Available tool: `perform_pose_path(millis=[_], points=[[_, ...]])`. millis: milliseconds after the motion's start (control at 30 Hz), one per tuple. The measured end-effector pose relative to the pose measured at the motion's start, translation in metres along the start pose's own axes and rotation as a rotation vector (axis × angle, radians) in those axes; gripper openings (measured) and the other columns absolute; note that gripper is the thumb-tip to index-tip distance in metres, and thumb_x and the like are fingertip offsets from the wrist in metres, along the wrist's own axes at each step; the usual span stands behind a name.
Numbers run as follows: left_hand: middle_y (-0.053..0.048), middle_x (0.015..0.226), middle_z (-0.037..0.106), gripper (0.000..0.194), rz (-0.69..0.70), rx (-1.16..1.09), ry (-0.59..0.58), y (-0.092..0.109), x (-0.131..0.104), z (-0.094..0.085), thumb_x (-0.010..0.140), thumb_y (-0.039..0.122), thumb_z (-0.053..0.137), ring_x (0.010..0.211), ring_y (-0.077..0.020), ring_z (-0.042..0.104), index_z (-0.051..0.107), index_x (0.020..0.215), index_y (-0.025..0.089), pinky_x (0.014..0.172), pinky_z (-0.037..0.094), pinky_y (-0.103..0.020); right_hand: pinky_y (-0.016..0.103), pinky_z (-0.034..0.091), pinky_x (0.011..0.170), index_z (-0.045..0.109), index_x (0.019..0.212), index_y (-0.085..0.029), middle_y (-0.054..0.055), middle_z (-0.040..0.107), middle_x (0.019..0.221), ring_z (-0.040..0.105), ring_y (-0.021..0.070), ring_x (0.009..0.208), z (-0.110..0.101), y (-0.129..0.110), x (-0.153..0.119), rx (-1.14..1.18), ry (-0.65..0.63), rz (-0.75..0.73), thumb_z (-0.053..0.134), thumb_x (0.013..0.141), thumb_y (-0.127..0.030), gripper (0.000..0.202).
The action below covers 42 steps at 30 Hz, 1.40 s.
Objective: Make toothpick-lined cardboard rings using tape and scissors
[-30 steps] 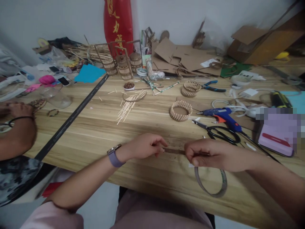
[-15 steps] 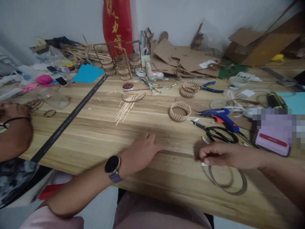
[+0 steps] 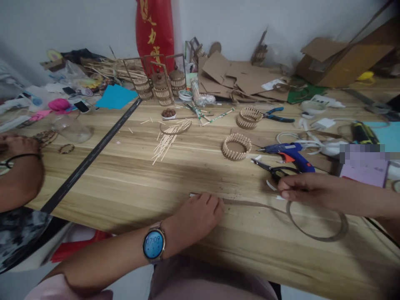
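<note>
A long, thin brown strip (image 3: 250,203) lies across the table before me, its right part curling into a loop. My left hand (image 3: 201,213), wearing a watch with a lit screen, presses its bent fingers over the strip near the left end. A small white piece shows at that end. My right hand (image 3: 301,186) is closed in a pinch on the strip beside the loop, a little above the table; the fingertips partly hide the contact. Behind it lie black-handled scissors (image 3: 265,166). Beyond them is a blue glue gun (image 3: 289,152), next to a ring of short wooden sticks (image 3: 236,146).
A second stick ring (image 3: 249,118) stands near blue-handled pliers (image 3: 278,114). Loose thin sticks (image 3: 165,143) lie mid-table. Small lidded baskets (image 3: 162,93) and cardboard pieces (image 3: 225,71) are at the back. Another person's arm (image 3: 23,171) rests at the left.
My right hand has moved right and slightly up, drawing the strip's loop along. My left hand has shifted a little right and down, now over the strip. The watch screen has lit up.
</note>
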<state>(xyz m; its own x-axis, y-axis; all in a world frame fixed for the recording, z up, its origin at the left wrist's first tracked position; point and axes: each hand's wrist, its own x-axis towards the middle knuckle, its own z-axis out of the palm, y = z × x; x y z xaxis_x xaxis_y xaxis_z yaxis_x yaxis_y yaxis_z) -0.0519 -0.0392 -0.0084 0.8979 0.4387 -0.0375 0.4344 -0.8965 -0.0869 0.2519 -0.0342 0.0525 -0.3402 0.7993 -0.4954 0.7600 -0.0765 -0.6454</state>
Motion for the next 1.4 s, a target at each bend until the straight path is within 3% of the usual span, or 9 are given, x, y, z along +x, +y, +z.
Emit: perform_pose_path(millis=[100, 233, 367, 467, 800, 1400], points=[[-0.012, 0.106, 0.063, 0.032, -0.008, 0.002, 0.004, 0.002, 0.0, 0.001, 0.095, 0.011, 0.044, 0.091, -0.022, 0.058, 0.051, 0.126, 0.007, 0.071, 0.052, -0.033, 0.028, 0.036, 0.059, 0.05, 0.069, -0.022, -0.001, 0.042, 0.067, 0.043, 0.015, 0.065, 0.003, -0.019, 0.002, -0.017, -0.075, -0.014, 0.047, 0.087, -0.059, 0.041], [-0.011, 0.107, 0.062, 0.026, -0.043, -0.045, 0.011, 0.003, 0.001, 0.001, 0.095, 0.012, 0.046, 0.093, -0.0224, 0.057, 0.055, 0.12, 0.009, 0.073, 0.052, -0.033, 0.025, 0.036, 0.055, 0.05, 0.067, -0.021, -0.003, 0.047, 0.061, 0.045, 0.0128, 0.059, 0.033, -0.043, 0.029, 0.049, -0.171, -0.001, 0.052, 0.083, -0.055, 0.038], [-0.01, 0.108, 0.062, 0.02, 0.029, -0.066, 0.043, 0.002, 0.0, 0.004, 0.096, 0.013, 0.044, 0.095, -0.0223, 0.056, 0.061, 0.108, 0.01, 0.074, 0.051, -0.033, 0.023, 0.039, 0.054, 0.049, 0.07, -0.02, -0.003, 0.053, 0.058, 0.05, 0.012, 0.055, 0.062, -0.045, 0.062, 0.087, -0.135, 0.029, 0.052, 0.083, -0.046, 0.029], [-0.011, 0.109, 0.062, 0.02, 0.056, -0.055, 0.044, 0.0, -0.002, 0.007, 0.096, 0.012, 0.044, 0.096, -0.0233, 0.056, 0.062, 0.105, 0.01, 0.075, 0.05, -0.034, 0.023, 0.04, 0.054, 0.049, 0.072, -0.02, -0.003, 0.055, 0.058, 0.053, 0.0123, 0.055, 0.071, -0.039, 0.075, 0.065, -0.114, 0.055, 0.049, 0.086, -0.039, 0.023], [-0.013, 0.11, 0.064, 0.021, 0.069, -0.055, 0.055, -0.003, -0.004, 0.01, 0.096, 0.011, 0.043, 0.097, -0.0231, 0.057, 0.06, 0.108, 0.01, 0.076, 0.05, -0.034, 0.024, 0.031, 0.052, 0.051, 0.059, -0.02, -0.003, 0.055, 0.053, 0.048, 0.0123, 0.054, 0.069, -0.064, 0.075, -0.163, -0.063, 0.085, 0.05, 0.087, -0.023, 0.028], [-0.016, 0.118, 0.064, 0.023, 0.087, -0.062, 0.086, -0.006, -0.006, 0.013, 0.096, 0.009, 0.043, 0.102, -0.0228, 0.061, 0.059, 0.111, 0.009, 0.08, 0.052, -0.035, 0.025, 0.03, 0.052, 0.067, 0.069, -0.018, 0.002, 0.065, 0.063, 0.053, 0.0141, 0.059, 0.071, -0.071, 0.084, -0.398, -0.045, 0.041, 0.053, 0.087, -0.02, 0.023]])
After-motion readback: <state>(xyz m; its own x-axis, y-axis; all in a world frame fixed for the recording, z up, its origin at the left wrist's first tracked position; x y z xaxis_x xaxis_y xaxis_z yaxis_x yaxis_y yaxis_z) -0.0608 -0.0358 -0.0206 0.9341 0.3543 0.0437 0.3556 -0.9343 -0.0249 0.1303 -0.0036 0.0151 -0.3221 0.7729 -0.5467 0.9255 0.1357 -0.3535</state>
